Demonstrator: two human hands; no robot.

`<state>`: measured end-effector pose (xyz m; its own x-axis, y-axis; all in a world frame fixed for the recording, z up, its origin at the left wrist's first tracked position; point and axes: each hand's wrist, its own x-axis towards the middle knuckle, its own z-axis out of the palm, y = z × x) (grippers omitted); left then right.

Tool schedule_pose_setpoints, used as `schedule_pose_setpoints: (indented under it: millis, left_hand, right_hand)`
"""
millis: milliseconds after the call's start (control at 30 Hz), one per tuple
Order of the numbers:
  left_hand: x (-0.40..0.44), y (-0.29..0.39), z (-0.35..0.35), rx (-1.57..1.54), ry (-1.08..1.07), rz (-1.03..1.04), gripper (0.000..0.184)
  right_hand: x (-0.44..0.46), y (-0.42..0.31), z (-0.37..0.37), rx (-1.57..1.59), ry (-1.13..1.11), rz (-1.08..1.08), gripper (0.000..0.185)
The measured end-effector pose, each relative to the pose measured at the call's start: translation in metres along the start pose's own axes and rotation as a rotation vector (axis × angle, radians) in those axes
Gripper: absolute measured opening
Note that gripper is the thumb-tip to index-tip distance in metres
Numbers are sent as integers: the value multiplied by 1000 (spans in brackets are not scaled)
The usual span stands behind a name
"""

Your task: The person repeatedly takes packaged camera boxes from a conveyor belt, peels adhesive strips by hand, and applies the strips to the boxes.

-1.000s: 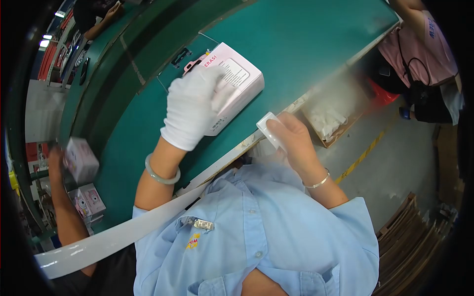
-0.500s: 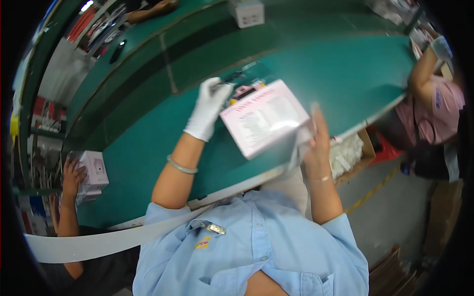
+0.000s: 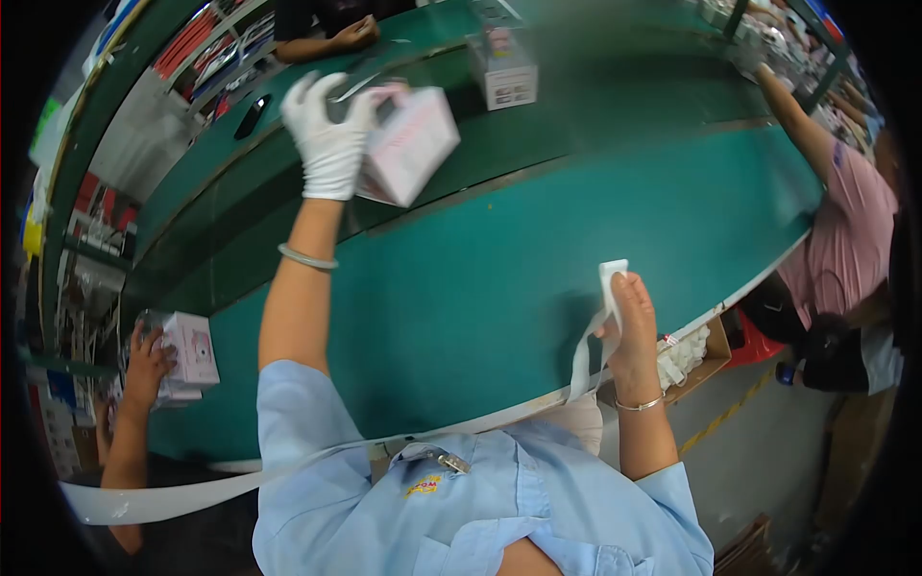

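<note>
My left hand, in a white glove, is at the far side of the bench with thumb and fingers curved around the clear plastic top of a pink and white box. The box leans at an angle over the dark green strip behind the bench top; whether it touches down I cannot tell. My bare right hand is closed on a folded white strip above the near right of the bench. The strip's loose end hangs down toward the bench edge.
A similar box stands farther back. At the left, another person's hand rests on a pink box. A carton of white pieces sits below the right edge. A white band crosses the lower left. A person in pink is at right.
My left hand has carried the box away from me and to the left, onto the far strip. My right hand has come off the box and moved slightly lower, holding the white strip.
</note>
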<state>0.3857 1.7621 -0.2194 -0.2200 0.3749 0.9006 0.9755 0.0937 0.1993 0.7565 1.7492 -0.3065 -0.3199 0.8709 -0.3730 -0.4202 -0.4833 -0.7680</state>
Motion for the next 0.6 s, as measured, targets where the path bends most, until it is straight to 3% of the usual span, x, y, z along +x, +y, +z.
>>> schedule_pose_setpoints:
  millis: [33,100,167,233,300,333,400,500,600]
  left_hand:
    - [4,-19,4,97,92,62,34]
    - [12,-49,-4,155,-30,70,28]
    - [-5,-72,-4,336,11,140,23]
    - [-17,-73,-18,225,-186,-133,23]
    - [-23,-50,-30,495,-39,135,27]
    - [-31,-28,-38,422,-61,154,29]
    - [-52,43,-53,-106,-249,53,29]
    - [-97,133,-82,-719,-825,-431,38]
    - [-132,174,-92,-1019,-1052,-585,51]
  right_hand:
    - [1,2,-2,-36,7,14,18]
    - [-2,-5,2,-129,22,51,19]
    - [-10,-14,4,-130,-45,14,19]
    - [-9,-16,1,-142,-61,42,19]
    - [-11,-16,3,-142,-99,34,19]
    - [-13,-16,4,-142,-123,34,19]
    - [-20,-16,9,-178,-136,48,19]
    - [-32,-11,14,-204,-198,66,20]
    - [-48,-10,22,-243,-225,69,23]
